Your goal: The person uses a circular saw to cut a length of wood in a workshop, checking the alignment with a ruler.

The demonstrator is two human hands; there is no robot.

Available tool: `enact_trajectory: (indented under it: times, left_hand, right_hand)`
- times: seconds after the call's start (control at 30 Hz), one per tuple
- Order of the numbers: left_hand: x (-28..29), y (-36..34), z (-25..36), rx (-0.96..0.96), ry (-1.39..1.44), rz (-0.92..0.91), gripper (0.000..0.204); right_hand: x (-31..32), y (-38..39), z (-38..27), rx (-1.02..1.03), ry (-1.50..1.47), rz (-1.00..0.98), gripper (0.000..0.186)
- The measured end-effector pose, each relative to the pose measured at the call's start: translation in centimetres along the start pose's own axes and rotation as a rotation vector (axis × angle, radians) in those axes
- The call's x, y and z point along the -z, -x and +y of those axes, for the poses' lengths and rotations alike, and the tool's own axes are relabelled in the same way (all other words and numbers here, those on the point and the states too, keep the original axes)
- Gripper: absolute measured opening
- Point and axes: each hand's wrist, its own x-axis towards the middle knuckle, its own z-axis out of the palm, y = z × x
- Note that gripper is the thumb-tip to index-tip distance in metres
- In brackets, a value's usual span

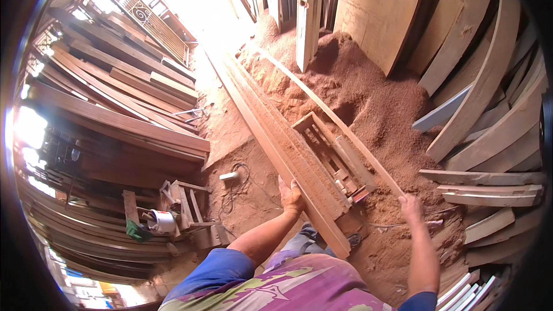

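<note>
A long, straight wooden board (262,143) runs from near my body toward the bright far end. My left hand (291,197) grips its left edge, with part of the fingers hidden. To the right, my right hand (411,207) is closed around the near end of a long thin wooden strip (340,124), which stretches away to the far left. Beside the board lies another length of timber (294,161) strewn with sawdust. Right of that is a slatted wooden frame (314,124) with short wood pieces in it.
A big sawdust heap (374,101) rises on the right, below leaning planks (380,11). Stacked lumber (127,115) fills the left side. A white bucket (162,222) sits by a small wooden stand (190,204). A loose cable (235,187) lies on the dusty floor.
</note>
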Motion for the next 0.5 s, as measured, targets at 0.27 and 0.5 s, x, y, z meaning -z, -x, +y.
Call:
enact_trajectory:
  times: [0.27,0.5]
  left_hand:
    - [-0.8,-0.9,-2.3,-0.014,0.009,0.007,0.074]
    - [-0.3,-2.7,6.5,-0.659,-0.157,0.082,0.064]
  right_hand:
    - [4.4,4.8,-0.8,-0.043,-0.249,-0.181,0.034]
    - [23.5,16.0,-5.8,0.025,0.263,0.258,0.015]
